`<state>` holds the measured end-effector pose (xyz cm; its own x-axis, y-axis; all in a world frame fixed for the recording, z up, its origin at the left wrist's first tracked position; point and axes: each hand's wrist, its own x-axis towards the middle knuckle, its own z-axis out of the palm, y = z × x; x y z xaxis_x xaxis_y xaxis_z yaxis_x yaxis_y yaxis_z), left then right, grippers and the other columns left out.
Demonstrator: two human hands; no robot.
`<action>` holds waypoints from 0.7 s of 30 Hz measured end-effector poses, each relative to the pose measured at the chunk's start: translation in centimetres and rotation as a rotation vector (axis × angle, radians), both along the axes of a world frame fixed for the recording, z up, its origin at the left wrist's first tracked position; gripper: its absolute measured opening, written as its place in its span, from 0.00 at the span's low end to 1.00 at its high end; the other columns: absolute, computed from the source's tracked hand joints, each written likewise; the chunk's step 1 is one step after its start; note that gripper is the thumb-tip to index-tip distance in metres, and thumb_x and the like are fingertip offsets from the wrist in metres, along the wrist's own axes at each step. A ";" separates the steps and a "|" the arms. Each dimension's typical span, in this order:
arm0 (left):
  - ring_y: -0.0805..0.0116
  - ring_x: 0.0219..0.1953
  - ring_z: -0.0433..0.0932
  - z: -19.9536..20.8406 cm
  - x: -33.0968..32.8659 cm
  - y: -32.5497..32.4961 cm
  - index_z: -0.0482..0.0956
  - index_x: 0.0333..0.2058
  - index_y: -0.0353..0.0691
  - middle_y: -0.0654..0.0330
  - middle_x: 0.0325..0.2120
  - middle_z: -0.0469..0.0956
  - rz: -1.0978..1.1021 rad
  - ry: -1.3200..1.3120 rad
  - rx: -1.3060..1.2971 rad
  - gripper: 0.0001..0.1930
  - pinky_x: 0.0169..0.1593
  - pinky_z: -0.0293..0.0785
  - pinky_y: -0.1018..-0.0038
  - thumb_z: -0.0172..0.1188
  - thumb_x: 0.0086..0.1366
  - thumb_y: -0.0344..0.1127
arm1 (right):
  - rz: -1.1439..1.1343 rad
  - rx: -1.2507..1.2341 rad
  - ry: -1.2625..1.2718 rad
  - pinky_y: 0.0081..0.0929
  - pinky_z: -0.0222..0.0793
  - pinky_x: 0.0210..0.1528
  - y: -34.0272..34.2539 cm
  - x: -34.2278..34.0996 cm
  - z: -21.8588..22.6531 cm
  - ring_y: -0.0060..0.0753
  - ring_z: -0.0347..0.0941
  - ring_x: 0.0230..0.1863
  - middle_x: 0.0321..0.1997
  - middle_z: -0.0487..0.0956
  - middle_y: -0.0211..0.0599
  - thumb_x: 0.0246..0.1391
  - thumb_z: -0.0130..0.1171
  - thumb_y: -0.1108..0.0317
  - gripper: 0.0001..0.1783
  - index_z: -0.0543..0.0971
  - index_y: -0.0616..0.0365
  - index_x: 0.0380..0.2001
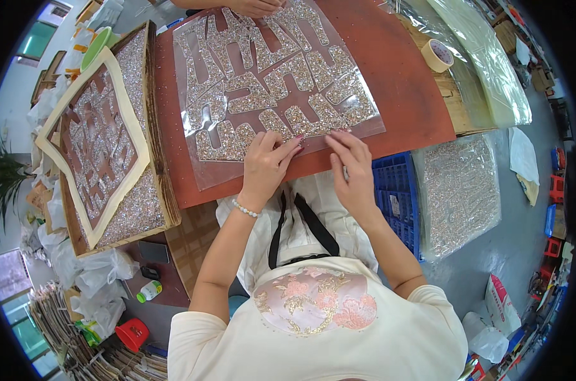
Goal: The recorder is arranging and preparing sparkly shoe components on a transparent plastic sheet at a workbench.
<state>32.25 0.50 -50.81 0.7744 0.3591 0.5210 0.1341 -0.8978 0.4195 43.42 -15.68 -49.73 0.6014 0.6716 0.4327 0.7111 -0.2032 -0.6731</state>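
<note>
On the red-brown table lies a clear plastic sheet (205,181) carrying rhinestone-like glittery cut-out pieces (253,95) with slots in them. At its near edge my left hand (265,166) has thumb and forefinger drawn close together by the rim of a glittery piece; whatever is between them is too small to make out. A beaded bracelet (244,208) circles that wrist. To the right, my right hand (352,170) rests its outstretched fingertips on the same near edge, thumb held apart from the fingers, with nothing visible in it.
A wooden tray (153,127) of loose glitter stands left, with a cream-bordered frame (138,136) over it. Another person's hand (257,6) touches the sheet's far edge. Tape (437,56) sits at right, above a blue crate (396,202) and a bagged glittery stack (462,197).
</note>
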 end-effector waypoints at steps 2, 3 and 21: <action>0.64 0.30 0.69 0.1 -0.1 0.0 0.84 0.38 0.47 0.62 0.26 0.69 0.004 -0.003 -0.002 0.11 0.34 0.68 0.68 0.66 0.53 0.33 | 0.071 -0.036 -0.097 0.40 0.60 0.59 0.9 -0.5 0.1 0.47 0.66 0.58 0.54 0.74 0.41 0.53 0.53 0.77 0.18 0.76 0.61 0.49; 0.64 0.31 0.69 0.1 -0.2 0.1 0.84 0.38 0.46 0.62 0.27 0.69 0.007 -0.006 -0.004 0.12 0.34 0.68 0.68 0.66 0.53 0.33 | 0.105 -0.051 -0.116 0.43 0.58 0.61 1.4 -0.7 0.1 0.48 0.64 0.60 0.56 0.72 0.41 0.50 0.54 0.79 0.21 0.75 0.62 0.50; 0.62 0.32 0.73 7.5 -16.1 11.1 0.80 0.34 0.35 0.57 0.28 0.75 0.837 -0.065 -0.127 0.07 0.39 0.69 0.69 0.62 0.61 0.32 | 0.269 -0.567 -0.627 0.47 0.43 0.71 7.7 -4.9 2.8 0.52 0.52 0.69 0.60 0.68 0.49 0.45 0.52 0.69 0.21 0.79 0.75 0.41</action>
<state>16.14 11.58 -43.35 0.1973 0.8594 0.4718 0.7054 -0.4586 0.5404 38.55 -8.00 -46.90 0.1564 0.9694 0.1890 0.9870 -0.1608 0.0081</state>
